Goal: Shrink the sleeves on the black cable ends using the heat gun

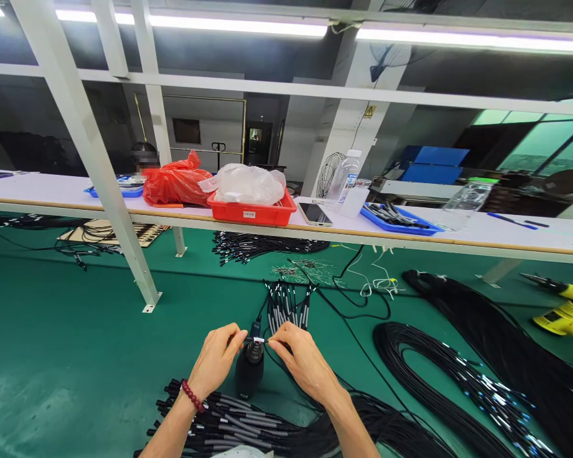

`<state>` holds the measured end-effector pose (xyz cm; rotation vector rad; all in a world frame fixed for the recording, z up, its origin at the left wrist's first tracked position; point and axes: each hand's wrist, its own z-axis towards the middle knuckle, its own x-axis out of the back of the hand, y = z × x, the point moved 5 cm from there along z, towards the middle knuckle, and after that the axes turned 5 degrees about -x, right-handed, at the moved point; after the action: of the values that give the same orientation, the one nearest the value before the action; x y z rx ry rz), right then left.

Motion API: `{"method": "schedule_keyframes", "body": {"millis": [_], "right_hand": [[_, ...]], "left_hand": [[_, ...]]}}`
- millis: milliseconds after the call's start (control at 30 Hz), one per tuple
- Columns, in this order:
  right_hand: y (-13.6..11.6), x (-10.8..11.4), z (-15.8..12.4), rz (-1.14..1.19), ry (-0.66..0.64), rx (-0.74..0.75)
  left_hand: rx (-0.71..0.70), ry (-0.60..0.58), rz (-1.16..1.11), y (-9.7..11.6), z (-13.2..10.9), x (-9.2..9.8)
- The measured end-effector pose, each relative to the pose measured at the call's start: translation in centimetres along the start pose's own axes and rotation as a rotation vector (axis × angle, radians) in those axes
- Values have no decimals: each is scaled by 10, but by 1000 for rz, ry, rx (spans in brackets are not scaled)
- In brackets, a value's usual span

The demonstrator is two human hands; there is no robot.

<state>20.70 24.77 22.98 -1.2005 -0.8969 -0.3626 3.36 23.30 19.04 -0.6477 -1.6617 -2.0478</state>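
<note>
My left hand (214, 357) and my right hand (306, 361) pinch a thin black cable from either side, holding it level between the fingertips. Midway along that stretch shows a short white sleeve or label (258, 340). Right below it stands a black upright tool (249, 372) with a ribbed, narrower top, which looks like a heat gun; whether the cable touches it I cannot tell. Just beyond my right hand lies a row of cable ends with grey sleeves (287, 308). Under my wrists spreads a large bundle of black cables with black and grey sleeved ends (239, 423).
Coiled black cables (410, 356) lie to the right on the green mat (67, 343), near yellow-and-black heat guns (566, 318). A raised shelf (181, 215) carries a red tray (253, 213), a phone (315, 214), bottles and a blue tray (401, 222). A white post (90, 152) slants down at left.
</note>
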Motion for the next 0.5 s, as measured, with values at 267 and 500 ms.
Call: {"method": "schedule_keyframes", "body": {"millis": [267, 500], "right_hand": [[7, -4, 4, 90, 77, -29], [9, -3, 2, 146, 88, -22]], "left_hand": [[-7, 16, -51, 2, -2, 2], [8, -54, 118, 6, -1, 2]]}}
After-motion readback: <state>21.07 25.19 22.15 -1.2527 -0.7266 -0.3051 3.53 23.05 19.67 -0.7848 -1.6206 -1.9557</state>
